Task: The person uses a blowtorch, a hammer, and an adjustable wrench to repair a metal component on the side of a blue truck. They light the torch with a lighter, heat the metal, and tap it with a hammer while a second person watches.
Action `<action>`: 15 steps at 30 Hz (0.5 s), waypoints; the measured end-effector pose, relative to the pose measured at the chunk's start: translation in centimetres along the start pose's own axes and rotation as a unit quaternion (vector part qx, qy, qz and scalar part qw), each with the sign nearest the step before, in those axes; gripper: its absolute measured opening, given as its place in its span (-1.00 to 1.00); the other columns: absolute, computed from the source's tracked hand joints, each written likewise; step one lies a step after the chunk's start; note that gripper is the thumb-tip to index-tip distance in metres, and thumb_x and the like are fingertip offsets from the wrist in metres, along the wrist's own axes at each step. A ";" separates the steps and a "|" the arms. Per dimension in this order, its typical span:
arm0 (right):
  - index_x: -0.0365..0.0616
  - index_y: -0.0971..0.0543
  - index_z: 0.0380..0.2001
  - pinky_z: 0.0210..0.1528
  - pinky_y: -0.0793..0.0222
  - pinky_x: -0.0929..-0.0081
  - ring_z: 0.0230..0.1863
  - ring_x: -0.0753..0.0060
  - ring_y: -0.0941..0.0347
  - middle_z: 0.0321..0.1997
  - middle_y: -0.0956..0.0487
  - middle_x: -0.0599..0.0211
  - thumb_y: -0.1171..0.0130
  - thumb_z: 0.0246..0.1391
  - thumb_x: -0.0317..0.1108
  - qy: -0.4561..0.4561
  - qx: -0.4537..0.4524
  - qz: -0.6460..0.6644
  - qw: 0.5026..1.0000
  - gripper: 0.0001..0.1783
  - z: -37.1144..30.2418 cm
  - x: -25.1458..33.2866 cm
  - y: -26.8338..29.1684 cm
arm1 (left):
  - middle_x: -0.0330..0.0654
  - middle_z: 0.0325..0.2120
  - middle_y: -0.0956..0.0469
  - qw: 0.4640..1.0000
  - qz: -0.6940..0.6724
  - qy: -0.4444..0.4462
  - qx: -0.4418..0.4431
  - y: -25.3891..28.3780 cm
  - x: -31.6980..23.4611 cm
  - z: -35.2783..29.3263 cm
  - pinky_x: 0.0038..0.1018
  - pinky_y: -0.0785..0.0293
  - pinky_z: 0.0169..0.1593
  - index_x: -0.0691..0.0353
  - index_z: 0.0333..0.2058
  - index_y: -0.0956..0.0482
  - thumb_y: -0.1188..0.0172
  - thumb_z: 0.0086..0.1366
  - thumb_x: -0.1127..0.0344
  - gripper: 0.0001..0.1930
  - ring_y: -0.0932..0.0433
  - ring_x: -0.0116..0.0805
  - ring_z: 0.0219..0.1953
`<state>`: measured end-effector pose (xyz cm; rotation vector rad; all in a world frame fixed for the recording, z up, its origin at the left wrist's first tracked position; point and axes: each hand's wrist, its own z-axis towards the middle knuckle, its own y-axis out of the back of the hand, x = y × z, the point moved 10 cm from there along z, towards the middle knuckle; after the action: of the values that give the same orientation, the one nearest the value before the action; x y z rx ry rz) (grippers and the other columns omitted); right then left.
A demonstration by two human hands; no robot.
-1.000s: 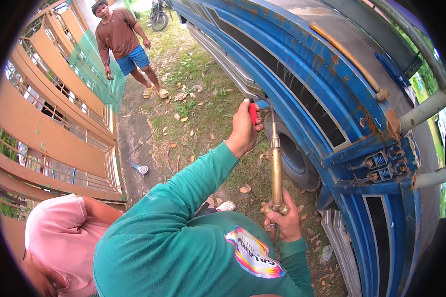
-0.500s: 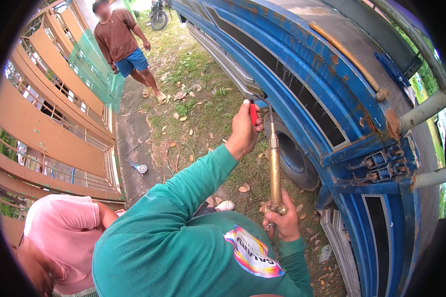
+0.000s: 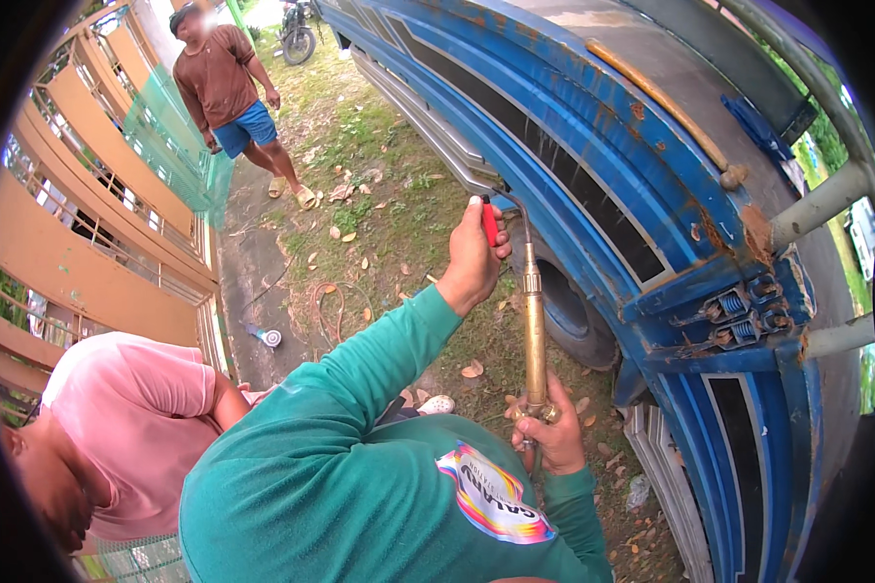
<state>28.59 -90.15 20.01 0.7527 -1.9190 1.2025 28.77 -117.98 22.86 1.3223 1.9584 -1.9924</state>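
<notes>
My left hand [image 3: 471, 260] is closed around a red lighter [image 3: 489, 225], held upright beside the bent thin tip of a brass gas torch [image 3: 535, 335]. No flame shows at the lighter or the tip. Lower down, my right hand [image 3: 559, 435] grips the torch at its valve end, thumb on the brass knobs. A hose end hangs below that hand. The torch points up and away from me, its tip close to the side of a blue truck bed [image 3: 593, 165].
A rusted hinge with springs [image 3: 734, 316] sits on the truck corner, and a tire [image 3: 574, 311] is below. A wooden-handled hammer [image 3: 666, 107] lies along the bed. At left are a person in pink [image 3: 136, 418], another in brown [image 3: 226, 83], an orange gate [image 3: 87, 262] and a grinder [image 3: 265, 336].
The view has shifted slightly. The person in pink has leaned forward more into view. My hands keep the lighter and torch in nearly the same position.
</notes>
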 end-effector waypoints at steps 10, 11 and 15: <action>-0.12 -0.06 0.44 -0.47 -0.54 0.57 -0.51 0.50 -0.53 -0.23 -0.58 0.09 -0.27 -0.06 -0.62 0.004 -0.027 -0.017 0.999 -0.01 1.5 -0.2 1.7 | -0.42 -0.52 -0.26 0.981 0.180 -0.029 -0.070 8.3 -4.7 2.5 -0.61 -0.15 -0.52 0.00 -0.23 -0.40 -0.13 0.36 -0.14 -0.66 -0.23 -0.56 -0.54; -0.13 -0.07 0.44 -0.47 -0.54 0.57 -0.51 0.50 -0.53 -0.23 -0.59 0.10 -0.27 -0.07 -0.62 0.007 -0.036 -0.014 0.999 -0.01 2.0 0.1 1.8 | -0.42 -0.53 -0.26 0.970 0.211 -0.060 -0.101 10.7 -7.8 4.2 -0.61 -0.14 -0.53 -0.04 -0.23 -0.40 -0.13 0.36 -0.11 -0.70 -0.22 -0.57 -0.54; -0.13 -0.08 0.43 -0.51 -0.54 0.55 -0.52 0.51 -0.53 -0.21 -0.60 0.09 -0.25 -0.10 -0.62 0.008 -0.041 -0.076 0.996 -0.01 4.2 1.3 1.3 | -0.39 -0.58 -0.26 0.856 0.438 -0.206 -0.184 23.0 -25.4 14.5 -0.53 -0.13 -0.61 -0.02 -0.27 -0.44 -0.06 0.37 0.03 -0.81 -0.25 -0.51 -0.65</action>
<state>25.74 -93.58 19.25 0.8278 -1.8504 1.0279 50.52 -147.61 16.91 1.2153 1.1263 -1.2304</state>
